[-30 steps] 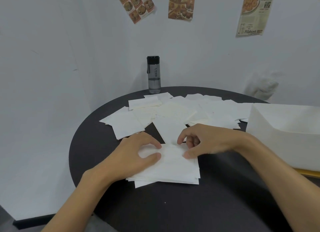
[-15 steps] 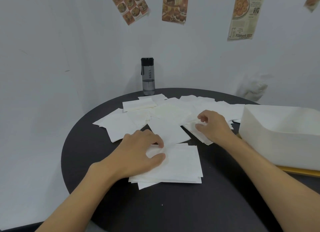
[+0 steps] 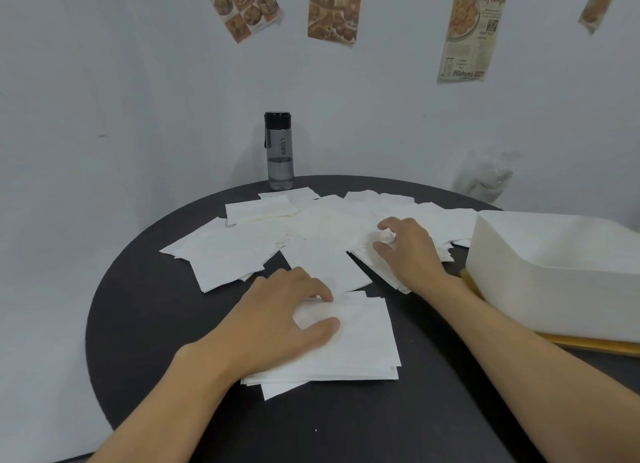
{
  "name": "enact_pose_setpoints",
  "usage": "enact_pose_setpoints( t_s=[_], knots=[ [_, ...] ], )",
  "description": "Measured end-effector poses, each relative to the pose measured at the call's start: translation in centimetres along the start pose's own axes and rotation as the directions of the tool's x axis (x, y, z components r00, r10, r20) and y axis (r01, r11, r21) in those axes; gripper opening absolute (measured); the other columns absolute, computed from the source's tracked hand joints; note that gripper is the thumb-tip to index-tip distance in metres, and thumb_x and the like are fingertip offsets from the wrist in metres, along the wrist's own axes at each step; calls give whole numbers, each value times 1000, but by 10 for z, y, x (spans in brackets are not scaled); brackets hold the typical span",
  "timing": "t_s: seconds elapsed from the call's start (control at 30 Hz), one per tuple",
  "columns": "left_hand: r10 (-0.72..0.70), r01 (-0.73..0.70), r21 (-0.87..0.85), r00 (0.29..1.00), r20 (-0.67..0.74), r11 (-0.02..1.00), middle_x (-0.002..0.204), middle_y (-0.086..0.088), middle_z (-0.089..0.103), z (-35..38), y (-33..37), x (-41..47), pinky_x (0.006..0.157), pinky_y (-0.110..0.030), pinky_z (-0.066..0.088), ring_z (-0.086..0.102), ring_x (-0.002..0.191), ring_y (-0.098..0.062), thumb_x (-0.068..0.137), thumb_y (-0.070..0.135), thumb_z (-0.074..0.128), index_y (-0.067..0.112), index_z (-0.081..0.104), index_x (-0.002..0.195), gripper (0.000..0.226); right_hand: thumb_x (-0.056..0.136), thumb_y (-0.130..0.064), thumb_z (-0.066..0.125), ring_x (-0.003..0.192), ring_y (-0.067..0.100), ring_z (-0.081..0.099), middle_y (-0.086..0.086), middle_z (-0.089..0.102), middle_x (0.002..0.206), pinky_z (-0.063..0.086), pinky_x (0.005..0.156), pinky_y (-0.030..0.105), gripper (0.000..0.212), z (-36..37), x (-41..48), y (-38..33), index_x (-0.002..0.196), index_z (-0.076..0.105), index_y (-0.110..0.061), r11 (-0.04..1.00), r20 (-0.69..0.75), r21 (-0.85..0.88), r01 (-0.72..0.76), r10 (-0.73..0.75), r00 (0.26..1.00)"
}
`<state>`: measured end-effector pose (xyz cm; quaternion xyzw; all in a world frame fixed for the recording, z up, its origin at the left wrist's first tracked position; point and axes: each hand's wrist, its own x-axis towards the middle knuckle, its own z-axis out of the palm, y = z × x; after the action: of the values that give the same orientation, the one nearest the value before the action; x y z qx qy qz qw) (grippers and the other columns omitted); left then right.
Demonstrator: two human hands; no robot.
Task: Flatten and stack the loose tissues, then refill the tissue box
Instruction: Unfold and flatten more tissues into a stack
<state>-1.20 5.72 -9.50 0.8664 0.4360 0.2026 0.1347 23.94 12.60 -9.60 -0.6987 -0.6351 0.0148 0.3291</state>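
Stack (image 3: pixel 356 345): squared pile of flat tissues at table centre, near edge, one sheet poking out askew at its lower left corner. Left hand (image 3: pixel 277 324) rests on the stack's left half, fingers (image 3: pixel 320 293) arched, tips and thumb pressing down on the top sheet, not wrapped round anything.

Loose tissues (image 3: pixel 311 230): spread overlapping across the far half of the table, behind the stack. Right hand (image 3: pixel 410 255) sits on their right-hand part, fingers (image 3: pixel 385 224) curled in, thumb and index pinching a bunched sheet.

Box (image 3: pixel 554 279): white, open top, at the right edge of the table, just beside the loose tissues, on a yellow board (image 3: pixel 595 346). Can't tell what's inside it.

Table (image 3: pixel 138 324): round, black. Bottle (image 3: pixel 279 151), dark cap, upright at the far edge against the wall. Clear bag (image 3: pixel 485 180) behind the table on the right. Posters (image 3: pixel 334 9) on the white wall above.
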Motion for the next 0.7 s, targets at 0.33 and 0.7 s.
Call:
enact_pose_setpoints(
  t_s=[0.33,0.7],
  knots=[
    [-2,2,-10,1000,12,1000,114,25,55,0,-1,0,103,-29,33,43,110,5,74,74,37,46,57,107,48,97,-10,50,80,30,58,7,65,84,46,69,37,20,-2,2,-2,88,67,-8,1000,-153,1,22,-22,988],
    [-18,19,-44,1000,7,999,114,28,55,0,0,-1,104,-26,33,43,112,8,74,72,38,48,57,105,44,95,-8,57,81,13,60,-3,61,94,51,75,27,19,-42,-3,-25,87,63,-24,918,-482,341,204,-16,876]
  ],
)
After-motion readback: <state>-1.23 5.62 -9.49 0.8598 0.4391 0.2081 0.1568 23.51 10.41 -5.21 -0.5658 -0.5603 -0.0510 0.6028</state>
